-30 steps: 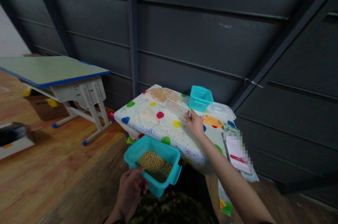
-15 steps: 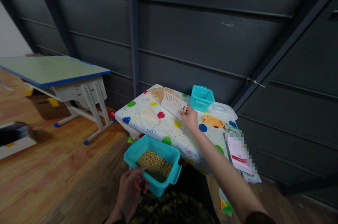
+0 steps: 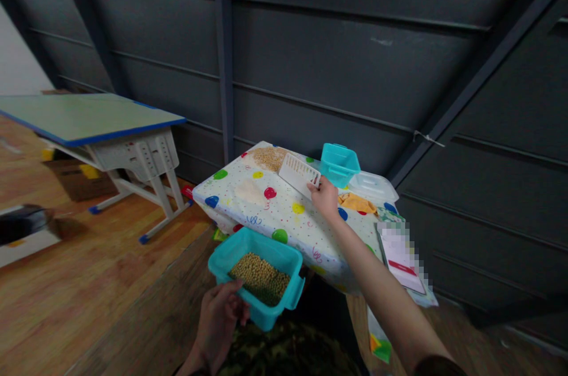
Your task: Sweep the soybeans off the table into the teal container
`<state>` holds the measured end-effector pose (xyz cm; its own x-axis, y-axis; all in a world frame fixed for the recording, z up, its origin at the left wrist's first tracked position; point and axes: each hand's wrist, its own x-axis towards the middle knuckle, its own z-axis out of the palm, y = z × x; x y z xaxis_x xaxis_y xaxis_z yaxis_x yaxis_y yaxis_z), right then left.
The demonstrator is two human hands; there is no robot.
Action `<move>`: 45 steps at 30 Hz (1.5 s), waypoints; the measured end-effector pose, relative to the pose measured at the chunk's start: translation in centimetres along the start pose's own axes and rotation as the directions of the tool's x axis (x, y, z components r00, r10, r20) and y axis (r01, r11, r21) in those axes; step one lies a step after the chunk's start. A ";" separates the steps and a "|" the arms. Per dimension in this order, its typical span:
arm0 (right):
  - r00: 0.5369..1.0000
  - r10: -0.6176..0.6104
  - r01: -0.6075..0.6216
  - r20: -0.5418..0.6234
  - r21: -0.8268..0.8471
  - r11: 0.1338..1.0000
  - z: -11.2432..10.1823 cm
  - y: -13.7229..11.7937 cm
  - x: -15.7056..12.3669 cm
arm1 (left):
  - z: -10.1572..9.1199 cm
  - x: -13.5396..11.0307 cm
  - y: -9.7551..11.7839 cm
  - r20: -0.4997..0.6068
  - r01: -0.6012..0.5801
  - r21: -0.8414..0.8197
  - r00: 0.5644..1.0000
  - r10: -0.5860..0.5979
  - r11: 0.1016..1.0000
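Note:
My right hand point(image 3: 324, 197) is closed on the near right end of a white slotted plastic basket point(image 3: 298, 174), which is tilted above the table. Just left of the basket, a pile of tan beans or grain point(image 3: 268, 158) is spread on the tablecloth. Low in front of my body, my left hand point(image 3: 224, 312) grips the near left side of a teal plastic container point(image 3: 290, 258), thumb over the rim. Inside it lie yellowish beans point(image 3: 256, 269), like soybeans, with smaller green ones point(image 3: 266, 294) at the near side. The left fingers are partly hidden under the container.
On the balloon-print tablecloth point(image 3: 248, 207) are a pale powdery heap point(image 3: 249, 191), a second teal container point(image 3: 339, 164), a clear lid point(image 3: 376, 185), a yellow cloth point(image 3: 357, 203) and a clipboard point(image 3: 402, 272). A desk point(image 3: 93, 116) stands left; a dark wall point(image 3: 310, 57) rises behind.
My right hand has shifted a little to the right with the white basket, baring more of the tan pile. The left hand and its teal container stay in place.

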<state>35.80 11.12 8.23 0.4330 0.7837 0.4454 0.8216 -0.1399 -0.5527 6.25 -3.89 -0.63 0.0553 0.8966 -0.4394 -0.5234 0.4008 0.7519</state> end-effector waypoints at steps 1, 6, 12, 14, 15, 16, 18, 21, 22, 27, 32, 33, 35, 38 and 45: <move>1.000 -0.010 0.010 0.003 -0.013 1.000 0.2 -0.1 -0.1 | 0.0 -0.1 0.1 -0.004 -0.003 -0.001 1.000 0.003 1.000; 0.998 -0.067 0.067 0.001 -0.016 0.998 0.7 -0.3 -0.1 | 0.3 -0.3 0.4 -0.024 0.008 0.004 1.000 -0.008 1.000; 0.990 -0.131 0.130 0.045 0.031 0.991 0.6 -0.2 -0.2 | -0.2 0.3 -0.5 -0.020 -0.003 0.000 1.000 0.003 1.000; 0.987 -0.147 0.145 0.056 0.046 0.988 0.3 -0.1 -0.4 | -0.6 0.6 -1.0 -0.005 -0.015 -0.007 1.000 0.015 1.000; 0.986 -0.155 0.152 0.063 0.055 0.987 0.1 -0.1 -0.6 | -0.8 0.7 -1.2 0.001 -0.021 -0.010 1.000 0.021 1.000; 0.984 -0.162 0.157 0.070 0.064 0.986 -0.1 0.0 -0.9 | -0.8 0.8 -1.3 0.005 -0.025 -0.012 1.000 0.025 1.000; 0.981 -0.172 0.165 0.087 0.079 0.983 -0.4 0.0 -1.6 | -0.8 0.8 -1.2 -0.004 -0.028 -0.007 1.000 0.028 1.000; 0.976 -0.178 0.167 0.126 0.095 0.981 -1.0 0.0 -2.7 | -0.4 0.5 -0.7 -0.010 -0.014 0.018 1.000 0.014 1.000; 0.975 -0.177 0.164 0.137 0.099 0.981 -1.2 0.0 -3.0 | -0.3 0.4 -0.6 -0.010 -0.012 0.022 1.000 0.012 1.000; 0.989 -0.125 0.118 0.082 0.092 0.989 -2.6 0.6 -4.4 | -0.4 0.6 -0.8 -0.026 -0.024 -0.003 0.999 0.024 1.000; 0.998 -0.057 0.057 -0.005 -0.034 0.998 -3.9 1.7 -6.2 | -1.0 1.1 -1.5 -0.025 -0.017 0.009 1.000 0.017 1.000; 0.998 -0.059 0.059 -0.005 -0.058 0.997 -3.9 1.7 -6.6 | -1.0 1.1 -1.5 -0.019 -0.016 0.014 1.000 0.017 1.000; 0.997 -0.075 0.076 0.017 -0.090 0.993 -3.7 1.4 -7.3 | -1.0 1.1 -1.3 0.005 -0.005 0.023 1.000 0.005 1.000; 0.994 -0.092 0.098 0.057 -0.124 0.987 -2.9 0.0 -7.8 | -0.8 0.8 -0.8 0.034 0.022 0.033 0.999 -0.023 0.999; 0.985 -0.098 0.123 0.142 -0.178 0.976 0.3 -4.9 -8.3 | -0.5 0.5 -0.4 0.007 0.013 0.014 1.000 -0.013 1.000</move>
<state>28.07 5.47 7.01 0.2928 0.8717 0.3928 0.9215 -0.1476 -0.3593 6.05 -3.71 -1.37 0.0679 0.8926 -0.4457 -0.5105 0.4149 0.7531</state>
